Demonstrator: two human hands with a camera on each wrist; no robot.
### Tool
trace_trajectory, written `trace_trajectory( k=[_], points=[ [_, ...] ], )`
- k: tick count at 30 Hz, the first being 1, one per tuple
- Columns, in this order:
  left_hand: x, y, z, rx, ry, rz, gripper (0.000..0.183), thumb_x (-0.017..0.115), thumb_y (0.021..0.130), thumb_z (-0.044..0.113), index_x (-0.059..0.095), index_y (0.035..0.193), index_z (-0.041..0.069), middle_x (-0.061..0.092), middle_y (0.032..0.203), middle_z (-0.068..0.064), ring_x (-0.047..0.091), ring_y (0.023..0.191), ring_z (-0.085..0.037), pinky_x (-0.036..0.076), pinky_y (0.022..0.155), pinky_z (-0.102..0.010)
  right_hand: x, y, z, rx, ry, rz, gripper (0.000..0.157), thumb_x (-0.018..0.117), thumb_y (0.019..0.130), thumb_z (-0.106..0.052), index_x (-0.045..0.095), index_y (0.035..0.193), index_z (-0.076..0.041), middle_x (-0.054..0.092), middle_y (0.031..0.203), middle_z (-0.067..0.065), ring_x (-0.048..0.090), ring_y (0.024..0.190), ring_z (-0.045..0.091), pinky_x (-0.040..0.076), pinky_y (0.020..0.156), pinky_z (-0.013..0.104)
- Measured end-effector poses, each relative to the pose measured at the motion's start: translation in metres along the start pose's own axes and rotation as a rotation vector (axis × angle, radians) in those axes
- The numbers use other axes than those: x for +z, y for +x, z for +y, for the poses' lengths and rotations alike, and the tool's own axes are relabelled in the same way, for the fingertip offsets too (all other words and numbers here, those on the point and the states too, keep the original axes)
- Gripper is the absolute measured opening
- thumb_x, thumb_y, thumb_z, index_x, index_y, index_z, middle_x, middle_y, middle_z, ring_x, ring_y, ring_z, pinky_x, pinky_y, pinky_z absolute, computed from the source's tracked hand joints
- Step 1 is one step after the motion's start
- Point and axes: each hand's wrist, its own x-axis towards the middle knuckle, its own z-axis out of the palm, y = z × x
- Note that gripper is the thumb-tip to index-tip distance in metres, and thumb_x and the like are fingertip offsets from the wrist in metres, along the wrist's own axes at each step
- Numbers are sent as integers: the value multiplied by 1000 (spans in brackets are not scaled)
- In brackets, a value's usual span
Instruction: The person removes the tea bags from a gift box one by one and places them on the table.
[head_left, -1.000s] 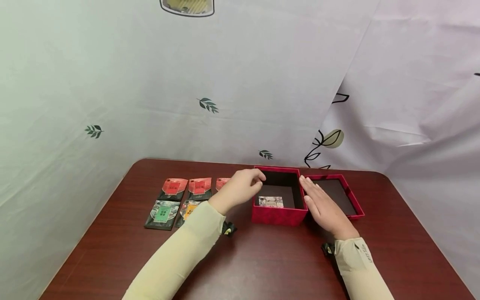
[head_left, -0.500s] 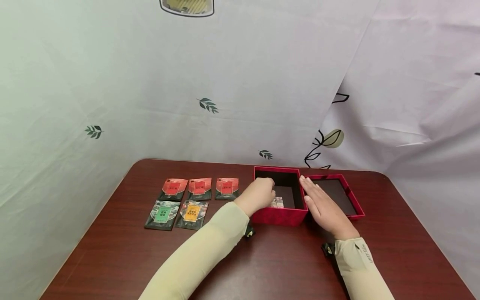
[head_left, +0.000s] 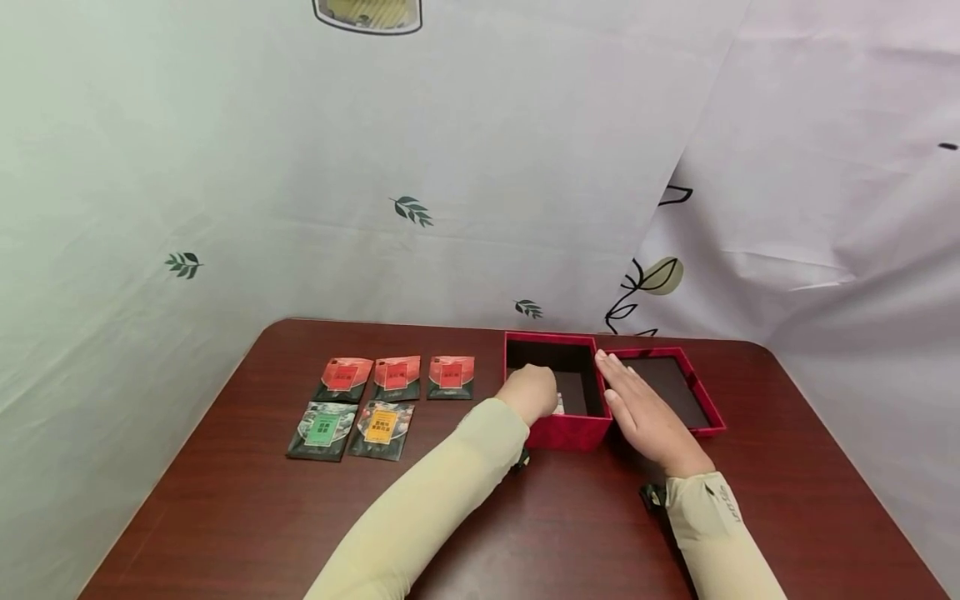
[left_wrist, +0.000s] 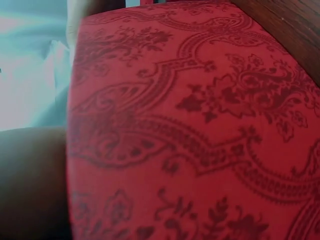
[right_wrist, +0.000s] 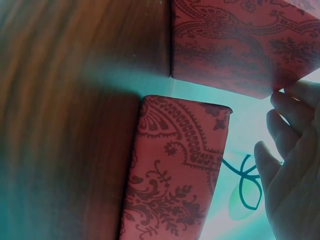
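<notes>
My left hand (head_left: 534, 392) reaches down over the front rim into an open red box (head_left: 567, 433). Its fingers are hidden inside the box, so I cannot tell whether they grip anything. Beside the hand shows a sliver of a small printed packet (head_left: 559, 404) in the box. In the left wrist view the box's patterned red wall (left_wrist: 190, 110) fills most of the picture. My right hand (head_left: 647, 417) has its fingers straight, the tips at the box's right rim. In the right wrist view those fingertips (right_wrist: 277, 100) touch the box's corner.
A shallow red lid (head_left: 707, 400) with a dark inside lies right of the box, partly behind the right hand. On the left are flat sachets: red-topped ones like the nearest sachet (head_left: 451, 377), a green-labelled sachet (head_left: 322, 431) and an orange-labelled sachet (head_left: 382, 429). White curtain hangs behind.
My left hand has moved right and down into the box, now covering most of the printed packet. The third red-topped sachet has come into full sight. My right hand stays at the rim.
</notes>
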Motion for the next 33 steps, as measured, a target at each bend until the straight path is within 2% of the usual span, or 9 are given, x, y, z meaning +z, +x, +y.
trace_trajectory(
  k=[2, 5, 9, 11, 15, 18, 23, 29, 33],
  points=[
    [2, 3, 1, -17, 18, -24, 23, 62, 99, 19, 77, 85, 9, 70, 83, -3, 50, 62, -13, 44, 56, -26, 0, 1, 0, 0, 0, 1, 57, 46, 108, -24, 30, 160, -7, 30, 164, 13, 27, 150, 39, 8, 123, 27],
    [4, 8, 2, -38, 17, -48, 23, 61, 99, 22, 78, 89, 10, 72, 96, -4, 54, 69, -13, 47, 62, -27, 1, 1, 0, 0, 0, 6, 57, 47, 107, -22, 30, 159, -6, 31, 163, 14, 28, 149, 41, 8, 123, 27],
    [11, 12, 0, -82, -33, -21, 25, 63, 99, 27, 80, 94, 10, 73, 108, -5, 61, 77, -15, 51, 67, -28, 2, 2, 0, -4, 6, 6, 57, 47, 107, -23, 31, 159, -6, 32, 163, 14, 27, 150, 39, 9, 123, 30],
    [14, 13, -2, -99, -68, 3, 24, 64, 98, 26, 79, 93, 9, 73, 107, -6, 60, 73, -16, 50, 63, -28, 3, 3, 0, -7, 5, 4, 57, 46, 107, -23, 31, 159, -6, 32, 163, 14, 26, 151, 36, 11, 124, 34],
    [16, 14, -4, -90, -133, 18, 21, 62, 97, 18, 78, 89, 7, 73, 96, -7, 54, 64, -16, 46, 57, -28, 3, 4, -1, 2, 9, -4, 56, 45, 108, -24, 31, 159, -7, 31, 164, 13, 23, 153, 31, 13, 124, 38],
    [16, 15, -5, -81, -168, 5, 20, 61, 97, 16, 77, 90, 7, 71, 93, -7, 54, 64, -17, 47, 59, -29, 2, 3, -2, 10, 10, -10, 56, 45, 108, -25, 31, 160, -7, 31, 164, 13, 22, 153, 31, 12, 124, 37],
    [17, 16, -6, -82, -196, -11, 20, 61, 96, 16, 78, 94, 6, 72, 96, -7, 54, 68, -16, 50, 65, -30, 2, 3, -2, 6, 7, -12, 56, 44, 108, -25, 30, 160, -7, 30, 164, 13, 22, 153, 31, 9, 124, 33],
    [16, 15, -10, -46, -326, -30, 22, 58, 98, 11, 68, 80, 4, 64, 85, -7, 47, 66, -17, 44, 65, -31, 3, 2, -1, 10, 12, -13, 56, 44, 108, -24, 31, 159, -6, 30, 164, 12, 26, 150, 38, 12, 124, 39],
    [15, 15, -12, -41, -404, -46, 22, 58, 97, 11, 60, 75, 5, 59, 82, -7, 49, 69, -19, 44, 68, -33, 2, 2, -1, 8, 11, -15, 56, 43, 109, -25, 30, 160, -7, 29, 164, 13, 25, 151, 38, 11, 124, 36]
  ],
)
